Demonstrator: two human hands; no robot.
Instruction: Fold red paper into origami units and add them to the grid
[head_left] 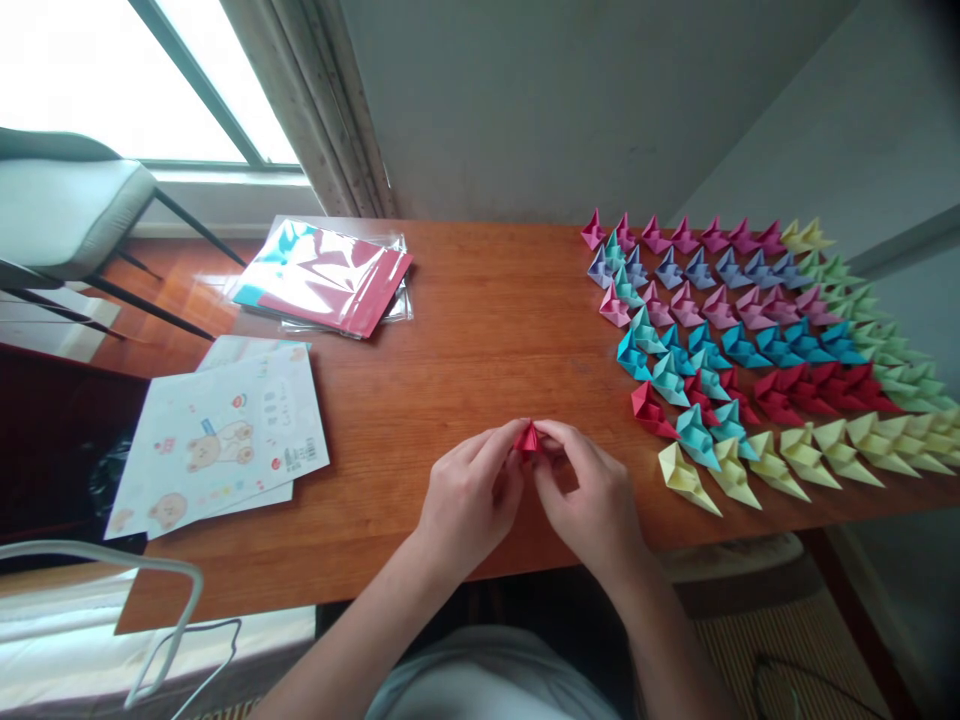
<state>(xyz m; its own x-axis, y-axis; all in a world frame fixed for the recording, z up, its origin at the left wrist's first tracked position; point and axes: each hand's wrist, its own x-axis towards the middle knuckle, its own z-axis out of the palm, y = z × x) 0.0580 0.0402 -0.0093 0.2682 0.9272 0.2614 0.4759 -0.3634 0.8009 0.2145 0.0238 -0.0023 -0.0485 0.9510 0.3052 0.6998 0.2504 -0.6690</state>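
The red piece [531, 437] sits just below the centre of the frame, held up between the left hand [466, 490] and the right hand [592, 490] over the near part of the table [480, 335]. Both hands are clamped on it: thumb and fingers come together on either side, the left hand's on its left edge and the right hand's on its right. The fingertips hide much of the paper, so I cannot tell which fold is being worked. To do this well, I would keep the two pinches level and equally light, line up the edges before pressing, then run a nail along the crease from the middle outward; a hard squeeze could crush the small points, and an uneven pull could tear or skew them. The finished boats [805, 455] at the right of the frame, in coloured rows, give a guide for symmetry. As for containers, the packet [322, 280] at the upper left is glossy clear plastic, with blue and deep pink sheets showing through it. A clear sleeve [406, 303] juts out from beneath; what it holds is hidden. At the lower left lie bear-printed cards [225, 440], overlapping; whether they enclose anything, I cannot tell.
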